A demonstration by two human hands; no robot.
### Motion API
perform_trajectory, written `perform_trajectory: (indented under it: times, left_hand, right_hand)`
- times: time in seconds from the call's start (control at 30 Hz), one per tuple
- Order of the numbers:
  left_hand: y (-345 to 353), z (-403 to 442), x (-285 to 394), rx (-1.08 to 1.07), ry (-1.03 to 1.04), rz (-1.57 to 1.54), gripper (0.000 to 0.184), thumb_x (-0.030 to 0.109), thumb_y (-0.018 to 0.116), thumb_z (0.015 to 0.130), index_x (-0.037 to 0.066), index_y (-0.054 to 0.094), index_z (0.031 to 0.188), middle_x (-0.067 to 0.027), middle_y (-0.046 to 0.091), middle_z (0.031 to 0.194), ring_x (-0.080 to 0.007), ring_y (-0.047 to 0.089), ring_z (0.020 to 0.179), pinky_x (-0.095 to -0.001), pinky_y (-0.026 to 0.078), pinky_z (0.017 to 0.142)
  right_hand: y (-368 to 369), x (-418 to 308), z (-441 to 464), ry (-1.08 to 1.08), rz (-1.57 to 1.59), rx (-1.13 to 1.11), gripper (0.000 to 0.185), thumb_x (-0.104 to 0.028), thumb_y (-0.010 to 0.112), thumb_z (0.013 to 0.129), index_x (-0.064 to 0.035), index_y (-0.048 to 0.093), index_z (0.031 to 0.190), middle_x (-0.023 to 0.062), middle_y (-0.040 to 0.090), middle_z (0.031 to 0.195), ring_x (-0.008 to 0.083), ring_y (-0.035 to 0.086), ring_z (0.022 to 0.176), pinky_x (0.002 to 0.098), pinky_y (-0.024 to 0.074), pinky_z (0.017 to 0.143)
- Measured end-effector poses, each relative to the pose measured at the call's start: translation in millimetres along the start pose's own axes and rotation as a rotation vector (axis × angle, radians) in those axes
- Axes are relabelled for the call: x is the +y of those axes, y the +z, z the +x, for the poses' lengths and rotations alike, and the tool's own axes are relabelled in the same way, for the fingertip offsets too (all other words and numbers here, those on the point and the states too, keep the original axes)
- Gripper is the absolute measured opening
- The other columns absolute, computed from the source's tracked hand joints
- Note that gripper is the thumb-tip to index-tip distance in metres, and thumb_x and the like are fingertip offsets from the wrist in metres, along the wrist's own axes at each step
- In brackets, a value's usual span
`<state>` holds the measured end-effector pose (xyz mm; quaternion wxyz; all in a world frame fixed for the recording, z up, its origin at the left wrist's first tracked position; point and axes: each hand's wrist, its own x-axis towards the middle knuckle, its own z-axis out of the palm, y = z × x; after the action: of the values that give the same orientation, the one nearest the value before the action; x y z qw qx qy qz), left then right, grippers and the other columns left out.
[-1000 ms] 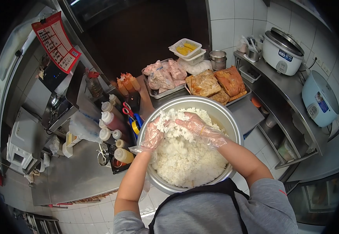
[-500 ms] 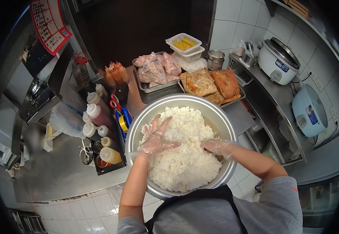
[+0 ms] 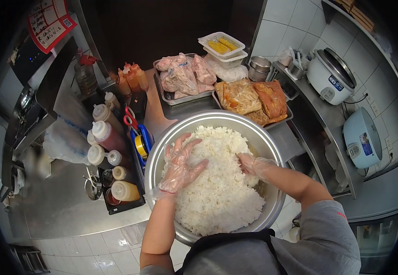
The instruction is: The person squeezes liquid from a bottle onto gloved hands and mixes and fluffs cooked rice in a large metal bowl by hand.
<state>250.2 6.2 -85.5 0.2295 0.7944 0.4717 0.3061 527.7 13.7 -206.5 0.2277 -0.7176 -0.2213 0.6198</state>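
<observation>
A heap of cooked white rice (image 3: 217,197) fills much of a large round metal bowl (image 3: 151,158) in front of me. My left hand (image 3: 183,164), in a clear plastic glove, lies on the left side of the heap with its fingers spread and thumb apart. On the other side, my right hand (image 3: 252,166), gloved too, pushes into the edge of the rice near the bowl's right wall. Its fingertips are sunk in the rice, so how far they are closed is hidden.
Beyond the bowl sit a tray of raw meat in plastic (image 3: 183,75) and a tray of browned, marinated slabs (image 3: 254,98). Sauce bottles (image 3: 105,133) and a blue tape dispenser (image 3: 143,142) stand left. Two rice cookers (image 3: 332,75) are on the right.
The view has shifted slightly. My left hand still rests spread on the rice, and my right hand has moved slightly upward along the heap's right edge.
</observation>
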Motion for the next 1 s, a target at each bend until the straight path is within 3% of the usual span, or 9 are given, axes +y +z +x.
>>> perform_trajectory:
  times: [0.1,0.17,0.5,0.67,0.8,0.87,1.0]
  left_hand:
    - [-2,3,2,0.001,0.006,0.006,0.05,0.03,0.075,0.076,0.021,0.057,0.122,-0.0078,0.045,0.135,-0.0305,0.041,0.13,-0.0576,0.018,0.111]
    - [-1,4,-1,0.035,0.027,0.01,0.047,0.027,0.074,0.077,0.02,0.058,0.121,-0.007,0.05,0.13,-0.0282,0.045,0.127,-0.0573,0.019,0.11]
    - [-7,-1,-14,0.087,0.003,-0.044,0.033,0.021,0.071,0.079,0.015,0.06,0.11,-0.0064,0.059,0.115,-0.0263,0.053,0.116,-0.0505,0.027,0.106]
    - [-4,-3,-17,0.128,0.072,-0.073,0.028,0.017,0.07,0.08,0.011,0.061,0.105,-0.0093,0.061,0.107,-0.0286,0.058,0.107,-0.042,0.038,0.098]
    - [2,-3,-18,0.099,0.133,-0.223,0.023,0.014,0.069,0.081,0.01,0.063,0.102,-0.0093,0.062,0.108,-0.0298,0.061,0.101,-0.0414,0.047,0.089]
    - [3,-3,-16,0.101,0.195,-0.209,0.022,0.013,0.069,0.081,0.009,0.063,0.102,-0.0112,0.062,0.107,-0.0312,0.063,0.098,-0.0389,0.05,0.083]
    - [-1,-3,-11,-0.004,0.199,-0.265,0.024,0.017,0.067,0.086,0.009,0.063,0.107,-0.0125,0.062,0.109,-0.0315,0.06,0.104,-0.039,0.048,0.089]
  right_hand:
    - [1,13,29,0.123,-0.181,0.138,0.042,-0.052,0.049,0.087,-0.0106,0.056,0.083,0.0029,0.053,0.072,0.0199,0.052,0.071,0.0406,0.0406,0.073]
    - [-5,25,44,0.163,-0.243,0.131,0.042,-0.053,0.05,0.087,-0.0108,0.054,0.09,0.0045,0.052,0.08,0.021,0.051,0.077,0.0412,0.0409,0.076]
    - [-14,18,24,-0.082,-0.153,-0.287,0.059,-0.057,0.051,0.086,-0.0116,0.046,0.124,0.0124,0.046,0.119,0.0266,0.05,0.105,0.0443,0.0422,0.087]
    - [-14,11,-18,-0.202,-0.281,-0.257,0.073,-0.059,0.052,0.086,-0.0121,0.042,0.142,0.0164,0.042,0.139,0.0294,0.049,0.119,0.0459,0.0429,0.093]
    - [6,-27,-114,-0.259,-0.48,-0.093,0.068,-0.055,0.056,0.086,-0.0106,0.048,0.137,0.0144,0.045,0.139,0.0277,0.049,0.12,0.0386,0.041,0.098]
    - [9,-31,-127,-0.366,-0.507,-0.131,0.067,-0.051,0.06,0.085,-0.0087,0.049,0.135,0.0145,0.052,0.132,0.0264,0.052,0.117,0.0379,0.042,0.097]
    - [26,-24,-155,-0.675,-0.515,-0.081,0.066,-0.052,0.063,0.082,-0.0021,0.056,0.125,0.0181,0.064,0.114,0.0313,0.059,0.109,0.0373,0.0429,0.097]
